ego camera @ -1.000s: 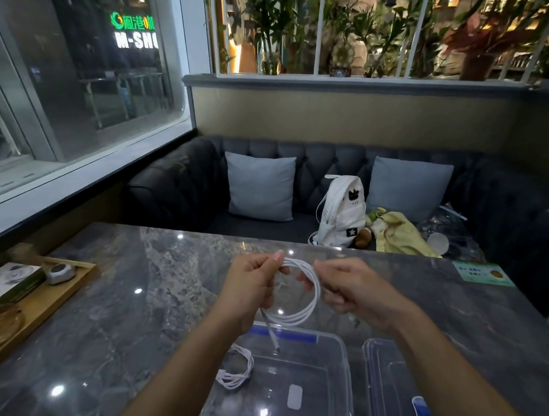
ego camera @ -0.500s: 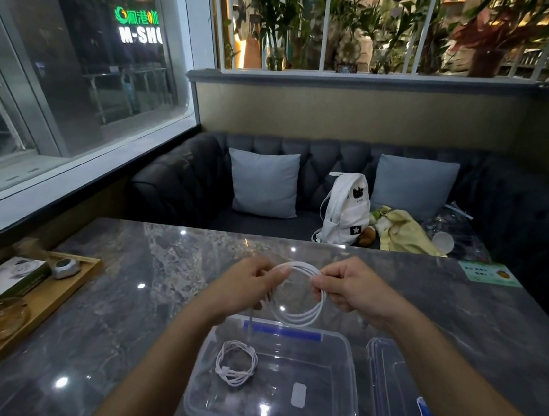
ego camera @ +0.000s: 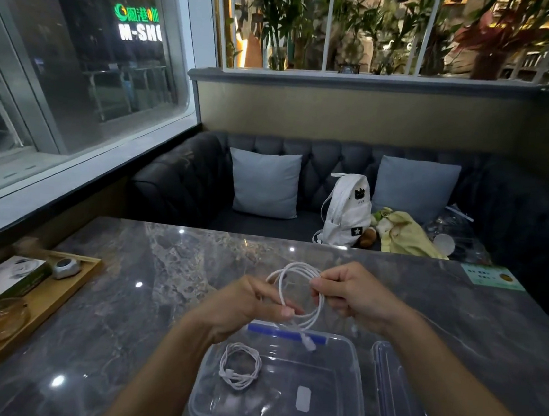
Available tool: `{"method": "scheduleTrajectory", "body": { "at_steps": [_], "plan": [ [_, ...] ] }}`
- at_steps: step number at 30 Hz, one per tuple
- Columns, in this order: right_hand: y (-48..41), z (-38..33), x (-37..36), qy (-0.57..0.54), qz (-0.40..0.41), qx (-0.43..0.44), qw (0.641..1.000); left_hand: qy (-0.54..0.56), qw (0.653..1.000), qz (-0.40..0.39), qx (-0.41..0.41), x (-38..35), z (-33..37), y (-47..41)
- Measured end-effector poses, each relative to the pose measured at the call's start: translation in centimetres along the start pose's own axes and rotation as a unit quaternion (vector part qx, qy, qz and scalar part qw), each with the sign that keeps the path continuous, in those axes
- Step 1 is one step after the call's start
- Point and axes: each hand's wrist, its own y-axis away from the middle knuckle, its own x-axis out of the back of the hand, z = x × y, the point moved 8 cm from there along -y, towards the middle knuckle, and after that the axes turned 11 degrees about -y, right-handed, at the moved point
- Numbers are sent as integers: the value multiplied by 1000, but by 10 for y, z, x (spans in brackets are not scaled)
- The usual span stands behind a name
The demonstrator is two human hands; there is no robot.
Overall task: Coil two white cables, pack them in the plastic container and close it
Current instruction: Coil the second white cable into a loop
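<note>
A dark tufted sofa (ego camera: 202,180) fills the far side, bearing two grey cushions (ego camera: 265,183), a white backpack (ego camera: 348,211) and a yellow cloth (ego camera: 404,235) whose contents are hard to make out. The grey marble table (ego camera: 145,282) spans the near half, with open room across its left-centre and far right. At its left edge lies a wooden tray (ego camera: 53,294) carrying a box (ego camera: 8,277) whose print is too blurred to read. Beyond the left window a lit sign (ego camera: 140,24) reads "M-SHO", cut off by the window frame, beneath green characters.

Near centre stands the clear plastic container (ego camera: 345,399), open, its near edge cut off by the frame; a coiled white cable (ego camera: 239,365) lies in its left part. The lid (ego camera: 395,397) lies just right of it, partly hidden by the right forearm. A green card (ego camera: 491,277) sits at the far right table edge, its writing illegible.

Above the container's far rim, both hands hold the second white cable (ego camera: 301,294) as a loop: the left hand (ego camera: 250,306) pinches its near side, the right hand (ego camera: 355,296) is closed on its far right side. The plug end (ego camera: 309,342) dangles over the container.
</note>
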Motion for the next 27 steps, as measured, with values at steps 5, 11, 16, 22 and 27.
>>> {"method": "scheduleTrajectory", "body": {
  "at_steps": [5, 11, 16, 22, 27],
  "plan": [
    [-2, 2, -7, -81, -13, -6, 997, 47, 980, 193, -30, 20, -3, 0],
    [-4, -4, -17, -95, -8, 13, 995, 22, 942, 335, 1, 36, -2, 11],
    [-6, -6, -23, -88, 3, 21, 996, 288, 929, 208, 102, 20, -21, 2],
    [-4, -7, -17, -141, 22, 14, 990, 334, 936, 107, -4, 25, -5, 3],
    [-2, -9, -19, -233, -15, 1, 972, -10, 988, 108, -106, 42, 15, 28]
  ]
}}
